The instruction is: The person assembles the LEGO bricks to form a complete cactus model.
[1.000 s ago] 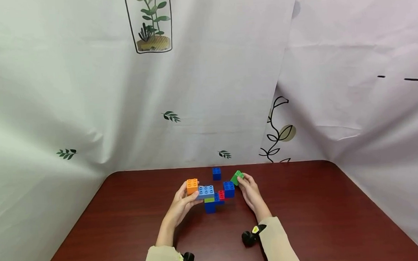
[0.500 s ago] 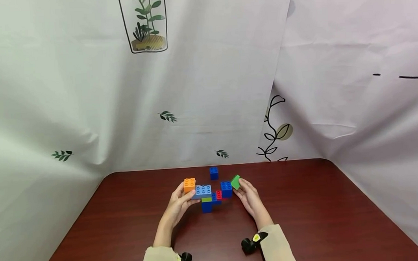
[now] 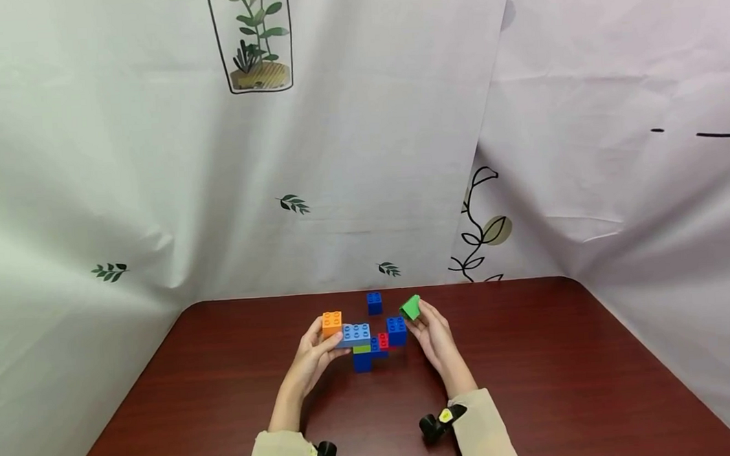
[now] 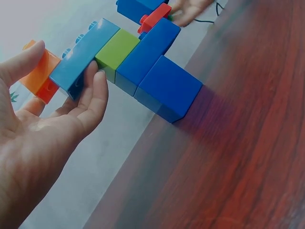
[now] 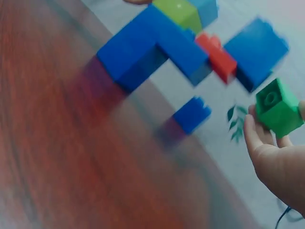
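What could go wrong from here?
The right hand holds the green brick tilted, so it might seat crooked if pressed on. The outer blue block sits out on a small red brick; pushing there could pop it loose. With one bottom block as footing, everything may tip if the left hand lets go.

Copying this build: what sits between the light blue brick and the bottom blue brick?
A lime green brick, then another blue brick, as the left wrist view shows.

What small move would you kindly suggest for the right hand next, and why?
I would probably level the green block above the rightmost blue block: the right hand holds the green block tilted and apart from it, that blue block's studs are bare, and the left hand grips the light-blue block.
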`<state>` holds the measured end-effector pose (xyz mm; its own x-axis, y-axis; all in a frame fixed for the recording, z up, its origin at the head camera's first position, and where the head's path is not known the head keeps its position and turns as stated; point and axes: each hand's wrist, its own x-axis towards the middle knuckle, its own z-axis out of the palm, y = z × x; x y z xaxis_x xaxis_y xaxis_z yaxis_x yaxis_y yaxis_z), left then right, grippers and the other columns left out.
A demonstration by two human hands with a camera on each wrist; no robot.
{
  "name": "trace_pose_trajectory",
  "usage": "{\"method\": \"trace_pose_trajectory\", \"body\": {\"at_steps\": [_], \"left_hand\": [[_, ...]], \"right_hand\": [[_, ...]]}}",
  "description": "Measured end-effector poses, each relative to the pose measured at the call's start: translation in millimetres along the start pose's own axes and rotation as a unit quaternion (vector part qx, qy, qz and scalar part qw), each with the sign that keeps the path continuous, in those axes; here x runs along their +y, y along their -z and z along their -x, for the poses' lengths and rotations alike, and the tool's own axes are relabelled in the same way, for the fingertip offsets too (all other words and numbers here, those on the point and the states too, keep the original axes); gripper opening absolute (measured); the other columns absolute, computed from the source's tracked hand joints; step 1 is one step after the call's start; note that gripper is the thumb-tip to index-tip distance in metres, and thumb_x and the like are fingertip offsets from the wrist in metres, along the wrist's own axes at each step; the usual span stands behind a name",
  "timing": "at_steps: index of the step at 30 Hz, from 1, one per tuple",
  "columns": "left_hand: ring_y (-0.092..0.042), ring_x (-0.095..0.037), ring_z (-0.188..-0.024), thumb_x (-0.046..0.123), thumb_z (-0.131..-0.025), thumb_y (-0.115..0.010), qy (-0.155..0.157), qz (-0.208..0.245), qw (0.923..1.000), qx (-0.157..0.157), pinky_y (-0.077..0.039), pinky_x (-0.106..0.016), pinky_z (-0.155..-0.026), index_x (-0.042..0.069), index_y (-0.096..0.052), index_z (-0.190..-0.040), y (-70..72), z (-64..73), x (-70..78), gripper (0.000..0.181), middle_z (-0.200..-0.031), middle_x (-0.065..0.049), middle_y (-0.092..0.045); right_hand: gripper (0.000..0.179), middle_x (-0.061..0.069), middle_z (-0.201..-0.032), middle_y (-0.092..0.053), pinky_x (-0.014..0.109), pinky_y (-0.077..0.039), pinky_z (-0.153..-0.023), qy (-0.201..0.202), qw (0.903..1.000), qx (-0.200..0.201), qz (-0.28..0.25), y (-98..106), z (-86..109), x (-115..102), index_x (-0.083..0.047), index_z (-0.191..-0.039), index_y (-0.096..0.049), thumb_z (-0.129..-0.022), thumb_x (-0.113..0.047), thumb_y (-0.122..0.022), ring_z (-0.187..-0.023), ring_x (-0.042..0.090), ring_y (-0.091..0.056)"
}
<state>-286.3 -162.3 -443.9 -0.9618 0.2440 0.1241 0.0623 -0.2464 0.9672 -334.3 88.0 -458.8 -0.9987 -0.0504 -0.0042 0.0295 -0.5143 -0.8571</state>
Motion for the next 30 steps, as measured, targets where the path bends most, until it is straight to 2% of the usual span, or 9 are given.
{"method": "trace_pose_trajectory", "body": {"at_steps": [4,9,14,17,20,23,27,30], "left_hand": [[-0.060,-0.013,-0.100,0.009,-0.098,-0.054,0.002,0.000,1.0000,0.000,-0.055,-0.027,-0.087,-0.002,-0.026,-0.144,0.8,0.9,-0.4,0.056,-0.114,-0.004,-0.055],[-0.059,-0.014,-0.099,0.009,-0.098,-0.054,0.005,0.005,1.0000,0.004,-0.055,-0.026,-0.086,0.000,-0.027,-0.144,1.0,1.3,-0.6,0.054,-0.113,-0.004,-0.055],[-0.060,-0.014,-0.100,0.008,-0.098,-0.054,0.008,0.017,0.9998,-0.002,-0.056,-0.026,-0.086,0.000,-0.026,-0.145,-1.0,-0.5,-1.2,0.056,-0.114,-0.004,-0.054],[-0.060,-0.012,-0.102,0.008,-0.098,-0.054,0.009,0.020,0.9994,-0.027,-0.056,-0.026,-0.088,-0.003,-0.019,-0.149,-1.8,-0.7,-2.0,0.063,-0.116,-0.004,-0.053],[-0.062,-0.010,-0.102,0.009,-0.098,-0.055,0.011,0.022,0.9987,-0.045,-0.055,-0.025,-0.088,-0.004,-0.017,-0.149,-2.1,-0.8,-2.7,0.065,-0.116,-0.002,-0.054],[-0.063,-0.010,-0.101,0.010,-0.098,-0.055,0.007,0.017,0.9986,-0.049,-0.055,-0.025,-0.089,-0.004,-0.020,-0.146,-2.0,-1.4,-3.0,0.061,-0.114,0.000,-0.056],[-0.062,-0.009,-0.102,0.012,-0.098,-0.056,0.004,0.006,0.9990,-0.043,-0.054,-0.023,-0.090,-0.002,-0.026,-0.143,-1.7,-1.6,-2.7,0.056,-0.114,0.001,-0.057],[-0.061,-0.008,-0.104,0.013,-0.097,-0.057,0.006,-0.005,0.9994,-0.035,-0.052,-0.020,-0.093,0.000,-0.030,-0.141,-1.5,-0.8,-2.7,0.053,-0.117,0.000,-0.058]], "right_hand": [[0.047,-0.005,-0.102,-0.062,0.018,-0.053,-0.083,0.029,0.9992,0.006,0.027,-17,4.8,-10,0.005,-0.139,-0.037,-0.104,-0.025,-0.045,-0.092,0.003,-0.064],[0.036,-0.002,-0.105,-0.061,0.021,-0.055,-0.086,0.072,0.9940,-0.013,0.081,-35,12.7,-25,0.006,-0.130,-0.046,-0.100,-0.013,-0.053,-0.093,0.005,-0.065],[0.038,0.005,-0.113,-0.061,0.022,-0.055,-0.087,0.094,0.9824,-0.048,0.154,-45,21.1,-34,0.007,-0.131,-0.047,-0.097,-0.008,-0.057,-0.094,0.004,-0.065],[0.038,0.009,-0.113,-0.062,0.019,-0.055,-0.084,0.105,0.9722,-0.073,0.196,-49,25.8,-36,0.008,-0.129,-0.049,-0.095,-0.006,-0.059,-0.091,0.003,-0.065],[0.038,0.017,-0.115,-0.063,0.018,-0.054,-0.082,0.129,0.9546,-0.113,0.244,-52,29.6,-38,0.009,-0.127,-0.050,-0.092,-0.003,-0.062,-0.091,0.001,-0.065],[0.037,0.026,-0.119,-0.062,0.018,-0.054,-0.084,0.157,0.9283,-0.160,0.297,-54,32.1,-38,0.008,-0.125,-0.051,-0.092,-0.003,-0.063,-0.097,0.004,-0.066],[0.036,0.030,-0.117,-0.063,0.025,-0.058,-0.083,0.178,0.8959,-0.201,0.354,-59,35.5,-37,0.005,-0.123,-0.052,-0.092,-0.005,-0.064,-0.103,0.024,-0.069],[0.035,0.029,-0.115,-0.064,0.031,-0.059,-0.083,0.183,0.8794,-0.214,0.384,-62,38.1,-36,0.004,-0.122,-0.051,-0.092,-0.006,-0.065,-0.103,0.036,-0.068]]}}
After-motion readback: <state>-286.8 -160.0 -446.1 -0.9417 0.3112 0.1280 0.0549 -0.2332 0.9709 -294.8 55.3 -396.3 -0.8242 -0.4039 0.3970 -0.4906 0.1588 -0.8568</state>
